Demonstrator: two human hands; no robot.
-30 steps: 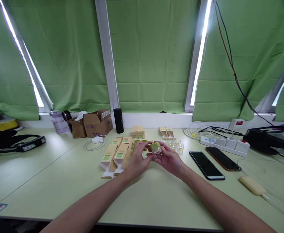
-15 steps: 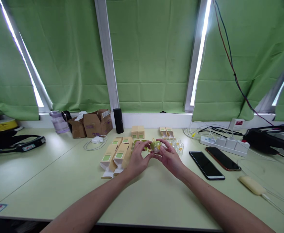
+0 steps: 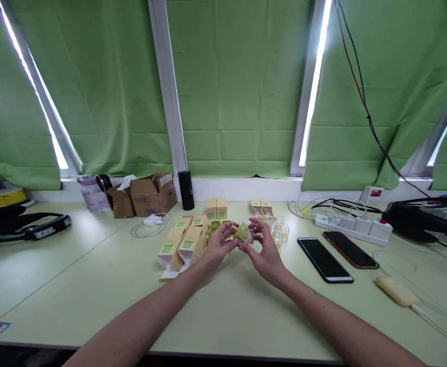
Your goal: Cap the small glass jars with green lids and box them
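A small clear jar with a green lid is held above the table between my two hands, tilted with its clear end to the right. My left hand grips it at the green, lidded end, fingers bent. On the clear side, my right hand has its thumb and fingers around the jar. Just behind my left hand are several green lids, partly covered by it. Beyond my right hand stand several small clear cups with yellow spots in them.
Tan cartons with green labels lie left of my hands, flaps open. Two closed cartons and two open ones stand farther back. To the right lie two phones, a power strip and cables. A black cylinder stands behind.
The jar has turned from upright to tilted, its clear end now toward my right hand. My right hand has shifted its fingers and opened wider around it.
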